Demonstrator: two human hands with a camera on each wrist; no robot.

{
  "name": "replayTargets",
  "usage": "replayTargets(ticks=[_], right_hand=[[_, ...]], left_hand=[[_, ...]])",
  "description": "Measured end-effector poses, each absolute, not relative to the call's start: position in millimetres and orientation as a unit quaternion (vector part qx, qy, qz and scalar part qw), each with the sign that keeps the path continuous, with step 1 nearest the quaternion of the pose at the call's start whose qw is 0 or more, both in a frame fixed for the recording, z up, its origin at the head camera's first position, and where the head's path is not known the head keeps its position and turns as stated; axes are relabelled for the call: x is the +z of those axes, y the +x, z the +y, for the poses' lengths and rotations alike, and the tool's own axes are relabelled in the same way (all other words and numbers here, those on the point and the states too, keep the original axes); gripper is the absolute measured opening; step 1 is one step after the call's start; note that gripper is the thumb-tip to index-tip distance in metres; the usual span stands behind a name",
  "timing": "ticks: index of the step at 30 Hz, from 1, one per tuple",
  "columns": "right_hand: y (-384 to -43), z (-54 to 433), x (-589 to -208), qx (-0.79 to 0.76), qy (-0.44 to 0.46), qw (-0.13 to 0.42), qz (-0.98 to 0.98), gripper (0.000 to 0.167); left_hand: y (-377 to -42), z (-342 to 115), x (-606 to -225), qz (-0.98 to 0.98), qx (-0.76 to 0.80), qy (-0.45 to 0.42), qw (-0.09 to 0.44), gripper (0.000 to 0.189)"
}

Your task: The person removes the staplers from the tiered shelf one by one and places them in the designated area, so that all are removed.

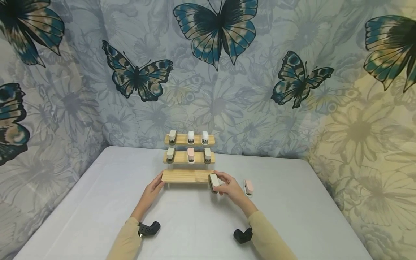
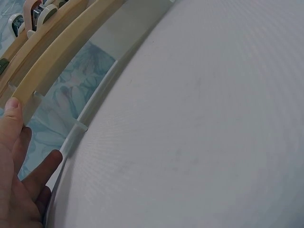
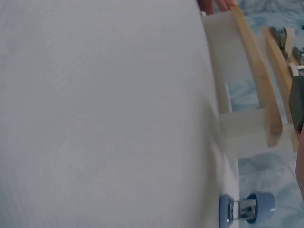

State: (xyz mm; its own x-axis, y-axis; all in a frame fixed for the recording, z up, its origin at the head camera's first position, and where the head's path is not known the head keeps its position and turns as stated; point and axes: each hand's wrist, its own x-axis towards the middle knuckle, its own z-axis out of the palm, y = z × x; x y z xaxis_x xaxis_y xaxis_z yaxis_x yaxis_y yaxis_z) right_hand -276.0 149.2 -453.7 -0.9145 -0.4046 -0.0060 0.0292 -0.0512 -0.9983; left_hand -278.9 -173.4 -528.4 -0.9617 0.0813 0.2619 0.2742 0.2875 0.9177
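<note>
A three-tier wooden display rack point(image 1: 186, 176) stands on the table. My left hand point(image 1: 152, 189) holds the left end of its lowest board, with the thumb point(image 2: 13, 107) on the front edge. At the board's right end, my right hand point(image 1: 229, 186) pinches a small cream stapler point(image 1: 214, 181) with a dark base between thumb and fingers. The held stapler overlaps the board's front corner in the head view; only its dark side point(image 3: 297, 102) shows at the right wrist view's edge. A pink stapler point(image 1: 248, 187) lies on the table, right of that hand.
The middle board point(image 1: 180, 157) bears a pink stapler point(image 1: 191, 154) between two cream ones. Along the top board point(image 1: 181, 140) stand a cream stapler point(image 1: 172, 136) and two white ones. Butterfly-patterned cloth point(image 1: 221, 108) hangs behind the white-covered table point(image 1: 130, 169).
</note>
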Motion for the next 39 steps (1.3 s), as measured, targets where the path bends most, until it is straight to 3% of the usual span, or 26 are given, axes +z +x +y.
replayTargets(ticks=[8,26,39], right_hand=[[-271.7,173.4,-454.0,-0.694,-0.155,0.145,0.688,0.068],[-263.4,244.4,-446.7,-0.725,-0.140,0.127,0.662,0.062],[-268.8,292.6,-470.8,-0.729,-0.126,0.099,0.665,0.065]], left_hand=[[-278.8,-174.7,-528.5,-0.794,-0.594,-0.111,0.072,0.058],[-271.6,-172.0,-517.4,-0.800,-0.586,-0.109,0.073,0.056],[-277.7,-174.2,-528.2,-0.804,-0.579,-0.107,0.082,0.058]])
